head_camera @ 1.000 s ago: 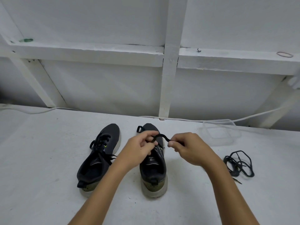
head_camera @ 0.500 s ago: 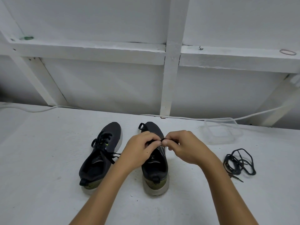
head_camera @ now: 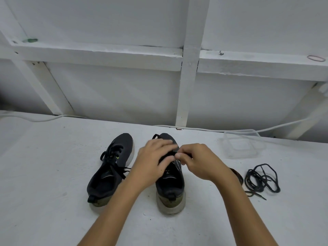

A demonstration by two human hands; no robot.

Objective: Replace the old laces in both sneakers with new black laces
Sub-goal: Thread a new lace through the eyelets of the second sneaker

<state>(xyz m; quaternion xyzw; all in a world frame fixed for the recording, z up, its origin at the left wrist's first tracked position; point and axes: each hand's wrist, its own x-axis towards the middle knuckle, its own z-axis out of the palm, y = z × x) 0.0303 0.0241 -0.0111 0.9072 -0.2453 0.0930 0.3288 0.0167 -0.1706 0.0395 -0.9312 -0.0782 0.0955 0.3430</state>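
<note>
Head camera looks down on two dark sneakers standing side by side on a white table [head_camera: 53,174]. Both hands meet over the right sneaker [head_camera: 170,183]: the right hand [head_camera: 200,161] pinches a black lace [head_camera: 184,154] at its fingertips, while the left hand [head_camera: 153,162] curls over the eyelet area, touching the same lace (whether it truly grips is hard to tell). The left sneaker [head_camera: 111,170], at about nine o'clock from the hands, is already laced in black. At three o'clock lies a loose coil of dark laces [head_camera: 261,178], near a clear plastic box [head_camera: 243,144] at one o'clock. By my judgement one shoe is done and the second is mid-lacing.
</note>
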